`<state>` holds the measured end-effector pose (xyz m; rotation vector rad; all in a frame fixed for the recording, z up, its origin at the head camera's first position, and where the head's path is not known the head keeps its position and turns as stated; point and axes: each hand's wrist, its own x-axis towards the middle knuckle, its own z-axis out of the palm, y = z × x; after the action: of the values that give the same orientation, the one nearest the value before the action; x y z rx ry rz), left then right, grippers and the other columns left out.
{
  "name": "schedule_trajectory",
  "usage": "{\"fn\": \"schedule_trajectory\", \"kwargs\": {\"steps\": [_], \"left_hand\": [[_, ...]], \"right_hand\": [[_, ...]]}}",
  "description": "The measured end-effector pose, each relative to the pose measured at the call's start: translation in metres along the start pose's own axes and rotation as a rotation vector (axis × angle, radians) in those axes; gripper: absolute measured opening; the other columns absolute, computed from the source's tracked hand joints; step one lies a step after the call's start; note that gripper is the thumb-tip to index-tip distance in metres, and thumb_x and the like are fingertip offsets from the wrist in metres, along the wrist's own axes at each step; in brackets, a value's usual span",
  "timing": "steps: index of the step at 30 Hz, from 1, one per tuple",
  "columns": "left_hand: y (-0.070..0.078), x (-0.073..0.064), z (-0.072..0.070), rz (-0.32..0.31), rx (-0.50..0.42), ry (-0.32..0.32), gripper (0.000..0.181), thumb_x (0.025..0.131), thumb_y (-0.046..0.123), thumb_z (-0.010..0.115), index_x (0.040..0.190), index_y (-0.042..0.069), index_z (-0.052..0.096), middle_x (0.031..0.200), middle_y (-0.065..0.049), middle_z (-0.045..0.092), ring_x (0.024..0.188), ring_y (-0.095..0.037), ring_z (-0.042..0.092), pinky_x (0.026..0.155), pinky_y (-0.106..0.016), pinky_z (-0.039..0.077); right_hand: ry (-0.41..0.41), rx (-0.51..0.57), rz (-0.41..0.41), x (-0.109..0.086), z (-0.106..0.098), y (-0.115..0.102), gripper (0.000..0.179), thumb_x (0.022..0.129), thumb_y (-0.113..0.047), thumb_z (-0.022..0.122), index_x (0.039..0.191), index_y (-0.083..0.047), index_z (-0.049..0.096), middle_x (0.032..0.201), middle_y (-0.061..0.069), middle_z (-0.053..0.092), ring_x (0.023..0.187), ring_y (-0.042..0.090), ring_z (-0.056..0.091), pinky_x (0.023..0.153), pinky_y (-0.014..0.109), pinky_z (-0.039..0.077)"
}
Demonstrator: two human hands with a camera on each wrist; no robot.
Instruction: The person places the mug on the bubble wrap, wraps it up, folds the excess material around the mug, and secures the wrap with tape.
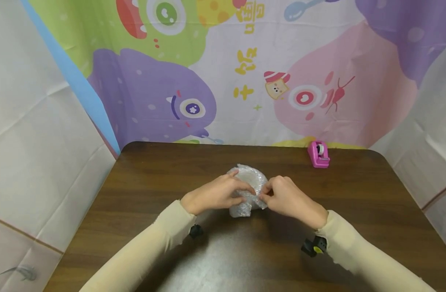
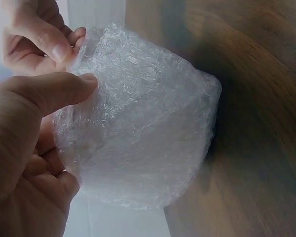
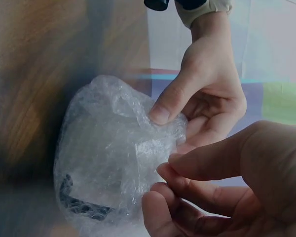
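A rounded bundle of clear bubble wrap [image 1: 240, 211] stands on the table between both hands. In the head view, a pale round shape shows through its top, and a dark curved mark [image 3: 84, 202] appears through the plastic in the right wrist view. My left hand [image 1: 220, 192] holds the bundle's upper edge, thumb [image 2: 71, 91] on the near side and fingers bent over the far side. My right hand [image 1: 290, 200] pinches the wrap's edge between thumb and fingertips, close beside the left fingers. What lies inside is blurred by the wrap.
A pink tape dispenser [image 1: 319, 156] stands at the back right of the brown wooden table [image 1: 153, 174]. Behind the table hangs a cartoon-printed cloth [image 1: 237, 121], with pale cloth walls [image 1: 36, 134] at both sides.
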<state>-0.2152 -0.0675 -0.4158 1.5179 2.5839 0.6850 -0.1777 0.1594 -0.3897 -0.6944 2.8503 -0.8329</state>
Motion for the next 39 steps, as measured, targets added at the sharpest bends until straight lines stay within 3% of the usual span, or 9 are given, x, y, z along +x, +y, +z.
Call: {"fn": "schedule_trajectory", "kwargs": {"steps": [18, 29, 33, 39], "left_hand": [[0.001, 0.0, 0.0, -0.019, -0.018, -0.001, 0.029, 0.094, 0.011, 0.073, 0.123, 0.01, 0.073, 0.121, 0.003, 0.075, 0.111, -0.009, 0.07, 0.127, -0.054, 0.02], [-0.002, 0.0, 0.002, -0.021, -0.015, 0.005, 0.03, 0.094, 0.012, 0.073, 0.124, 0.012, 0.073, 0.121, 0.004, 0.075, 0.106, -0.008, 0.071, 0.127, -0.055, 0.021], [-0.003, 0.0, 0.002, -0.024, -0.015, 0.0, 0.03, 0.094, 0.012, 0.073, 0.124, 0.012, 0.073, 0.122, 0.004, 0.075, 0.109, -0.01, 0.07, 0.127, -0.054, 0.02], [-0.003, 0.0, 0.002, -0.029, -0.015, 0.004, 0.031, 0.094, 0.012, 0.074, 0.125, 0.013, 0.073, 0.122, 0.005, 0.075, 0.115, -0.011, 0.069, 0.127, -0.054, 0.02]], "right_hand": [[-0.017, 0.001, 0.019, 0.008, 0.001, 0.004, 0.014, 0.086, -0.009, 0.07, 0.074, -0.012, 0.077, 0.067, -0.005, 0.067, 0.055, 0.006, 0.052, 0.053, 0.024, 0.045], [0.018, -0.014, 0.012, 0.01, 0.005, 0.004, 0.014, 0.082, -0.006, 0.069, 0.071, -0.012, 0.075, 0.065, -0.005, 0.067, 0.053, 0.004, 0.053, 0.053, 0.023, 0.048], [0.028, -0.005, 0.033, 0.01, 0.005, 0.004, 0.006, 0.084, -0.008, 0.073, 0.081, -0.007, 0.068, 0.067, -0.001, 0.064, 0.055, 0.006, 0.054, 0.052, 0.023, 0.048], [0.024, 0.004, 0.048, 0.011, 0.002, 0.011, 0.024, 0.087, -0.017, 0.083, 0.09, -0.005, 0.062, 0.071, 0.003, 0.061, 0.058, 0.01, 0.054, 0.053, 0.026, 0.047]]}}
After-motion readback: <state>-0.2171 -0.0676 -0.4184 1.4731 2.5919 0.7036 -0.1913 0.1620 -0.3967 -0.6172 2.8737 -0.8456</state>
